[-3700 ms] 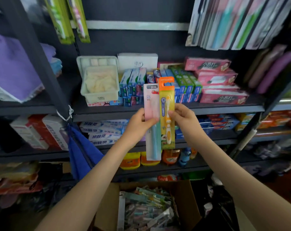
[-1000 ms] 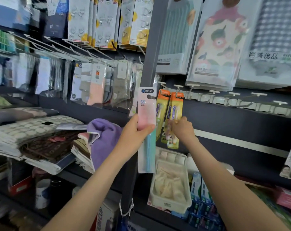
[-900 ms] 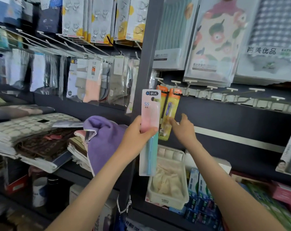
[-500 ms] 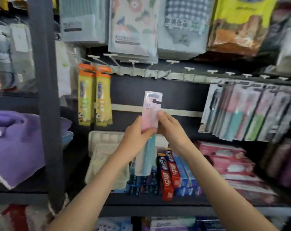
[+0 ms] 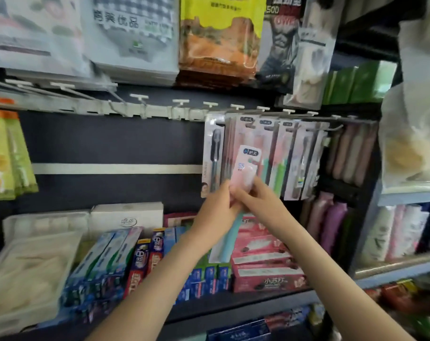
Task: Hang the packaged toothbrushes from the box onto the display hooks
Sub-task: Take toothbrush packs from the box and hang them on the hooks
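Note:
Both hands hold one pink-topped toothbrush pack (image 5: 247, 168) with a teal handle, upright in front of the hanging display. My left hand (image 5: 215, 210) grips its middle from the left, and my right hand (image 5: 260, 200) pinches it from the right. Just behind it several similar toothbrush packs (image 5: 282, 156) hang from the row of display hooks (image 5: 184, 104). To the left of these packs the hooks are bare. Yellow-green toothbrush packs (image 5: 5, 153) with orange tops hang at the far left edge. The box is out of view.
Large packaged goods (image 5: 218, 35) hang above the hook rail. Below is a shelf with toothpaste boxes (image 5: 140, 262), pink boxes (image 5: 260, 262) and a white basket (image 5: 32, 262). Bottles (image 5: 391, 232) stand on a shelf at the right.
The orange-topped pack was hung at the left and my right hand let it go. The view swung right, and both hands carried the pink pack over to the hanging toothbrush packs.

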Demonstrator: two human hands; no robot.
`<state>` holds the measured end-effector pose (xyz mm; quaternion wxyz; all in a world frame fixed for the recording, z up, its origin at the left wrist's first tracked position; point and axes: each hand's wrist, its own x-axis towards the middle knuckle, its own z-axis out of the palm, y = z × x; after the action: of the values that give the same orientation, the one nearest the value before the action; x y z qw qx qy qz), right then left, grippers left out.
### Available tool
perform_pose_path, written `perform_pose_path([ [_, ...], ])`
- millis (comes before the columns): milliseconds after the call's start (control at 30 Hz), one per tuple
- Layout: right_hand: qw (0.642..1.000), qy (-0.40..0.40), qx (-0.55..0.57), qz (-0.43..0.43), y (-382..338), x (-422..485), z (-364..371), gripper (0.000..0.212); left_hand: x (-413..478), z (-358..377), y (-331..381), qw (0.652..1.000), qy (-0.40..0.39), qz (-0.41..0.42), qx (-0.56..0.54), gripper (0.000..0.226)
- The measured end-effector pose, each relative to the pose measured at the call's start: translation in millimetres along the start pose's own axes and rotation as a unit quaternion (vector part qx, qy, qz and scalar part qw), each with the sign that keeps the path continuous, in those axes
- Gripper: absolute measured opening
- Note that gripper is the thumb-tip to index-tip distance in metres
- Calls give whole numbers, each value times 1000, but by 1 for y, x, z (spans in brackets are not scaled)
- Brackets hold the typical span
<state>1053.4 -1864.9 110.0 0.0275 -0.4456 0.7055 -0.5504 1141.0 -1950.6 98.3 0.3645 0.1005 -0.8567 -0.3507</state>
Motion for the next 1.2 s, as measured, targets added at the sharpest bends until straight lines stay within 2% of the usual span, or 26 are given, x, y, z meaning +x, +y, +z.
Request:
perform_pose_path([
  [67, 998, 30, -54, -16, 11, 6, -24, 16, 11, 21, 7, 1000, -3, 7, 12, 17],
  [167, 986, 97, -131, -41, 31, 17, -56, 35, 29, 47, 15, 1000, 7, 6, -4, 14],
  [233, 984, 108, -139, -39, 44, 24, -75, 38, 40, 60, 20, 999, 26, -13, -27, 16],
  [300, 987, 98, -121, -27, 57, 34, -92, 36, 52, 69, 19, 998, 58, -23, 3, 33],
  [367, 992, 84, -93, -29, 67, 45, -106, 29, 62, 74, 14, 990, 105, -17, 90, 52],
  [467, 994, 52, -75, -55, 69, 56, -120, 12, 77, 74, 7, 959, 183, -10, 217, 66],
  [567, 991, 35, -99, -84, 62, 65, -124, 57, 95, 75, 1, 936, 201, -22, 286, 77],
  [633, 988, 36, -125, -84, 59, 68, -121, 70, 104, 77, -2, 931, 199, -31, 305, 83],
  [700, 986, 43, -121, -102, 60, 70, -119, 63, 108, 80, -6, 928, 199, -27, 315, 87],
  [800, 984, 47, -120, -123, 60, 72, -120, 34, 111, 82, -13, 924, 197, -16, 326, 100],
  [867, 980, 40, -136, -139, 58, 74, -121, 25, 111, 82, -14, 926, 195, -13, 323, 107],
  [967, 966, 22, -206, -151, 54, 80, -120, 23, 108, 81, -12, 937, 188, -10, 296, 104],
  [1200, 939, 14, -324, -114, 41, 102, -111, 29, 100, 71, -10, 948, 136, -28, 286, 95],
])
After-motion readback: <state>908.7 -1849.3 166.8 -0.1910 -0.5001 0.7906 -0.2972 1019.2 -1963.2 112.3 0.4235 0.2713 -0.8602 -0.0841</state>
